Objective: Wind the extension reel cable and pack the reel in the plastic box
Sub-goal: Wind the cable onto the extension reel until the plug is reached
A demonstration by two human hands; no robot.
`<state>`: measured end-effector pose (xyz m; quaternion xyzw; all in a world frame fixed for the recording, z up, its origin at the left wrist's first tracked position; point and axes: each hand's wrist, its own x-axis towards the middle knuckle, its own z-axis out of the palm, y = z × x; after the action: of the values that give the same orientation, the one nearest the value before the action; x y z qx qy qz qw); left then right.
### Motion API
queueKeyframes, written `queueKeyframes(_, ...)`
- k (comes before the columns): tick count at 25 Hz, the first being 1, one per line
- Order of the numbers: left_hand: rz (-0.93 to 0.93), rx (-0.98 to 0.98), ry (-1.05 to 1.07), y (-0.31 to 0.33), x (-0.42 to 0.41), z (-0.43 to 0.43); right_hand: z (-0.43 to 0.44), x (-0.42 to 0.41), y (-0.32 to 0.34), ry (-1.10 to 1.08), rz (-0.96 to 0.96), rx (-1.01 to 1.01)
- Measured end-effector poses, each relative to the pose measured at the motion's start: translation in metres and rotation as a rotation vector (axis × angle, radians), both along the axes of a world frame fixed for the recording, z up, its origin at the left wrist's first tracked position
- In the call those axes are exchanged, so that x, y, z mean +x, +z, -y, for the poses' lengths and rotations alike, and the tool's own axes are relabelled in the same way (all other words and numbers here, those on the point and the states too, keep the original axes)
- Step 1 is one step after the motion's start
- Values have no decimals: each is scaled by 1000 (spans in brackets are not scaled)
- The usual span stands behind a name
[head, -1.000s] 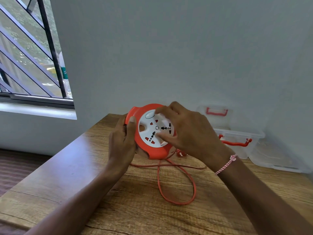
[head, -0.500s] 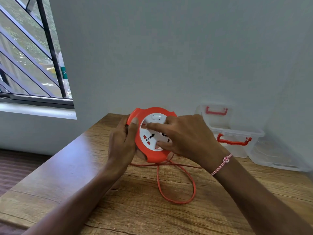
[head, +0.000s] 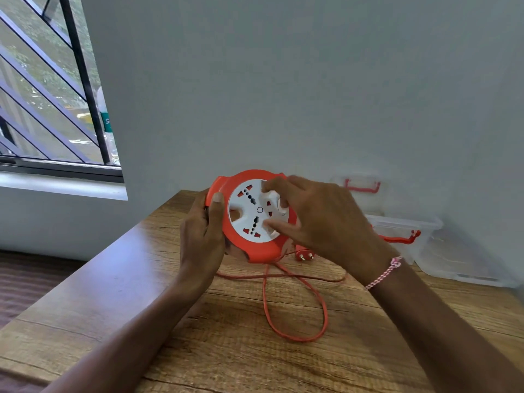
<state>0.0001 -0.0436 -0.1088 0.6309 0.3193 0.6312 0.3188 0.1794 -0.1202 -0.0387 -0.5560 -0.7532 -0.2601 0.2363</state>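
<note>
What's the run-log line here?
left hand: grips reel rim | right hand: pinches reel face | cable: loose on table | plastic box: no reel

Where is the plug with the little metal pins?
In the head view, the orange plug lies on the wooden table, just right of the reel, under the right hand and left of the clear plastic box.

Wall: plain pale grey wall (head: pixel 283 80), filling the upper and right parts of the view.
Window: window (head: pixel 42 114) at upper left, with greenery outside.
Bars: dark bars (head: pixel 82 80), one upright and several slanted, across the glass.
Sill: white sill (head: pixel 62 188) under the dark frame.
Table: wood-grain table (head: pixel 113 293), far edge against the wall.
Floor: dark brown floor (head: pixel 28 279), lower left.
Light: daylight from the window; even, soft.
</note>
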Motion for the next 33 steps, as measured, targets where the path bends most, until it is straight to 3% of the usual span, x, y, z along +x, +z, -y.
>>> queueKeyframes(2, -2, -14, 16, 1, -2, -2, -1, 4, 3, -21, 230, 38)
queueKeyframes(6, -47, -10, 5, -3, -2, -8, -5, -2, -12, -118, 430, -2)
queueKeyframes(20, -46, -39, -68, 0, -4, -4, -8, -2, -11, -51, 532, -39)
queueKeyframes(26, -85, 81, 8, -2, 1, 4, -7, -5, -14, 12, 313, 118)
queueKeyframes(33, -35, 158, 30, -7, 5, 7, 4, -26, -15, -67, -300, 48)
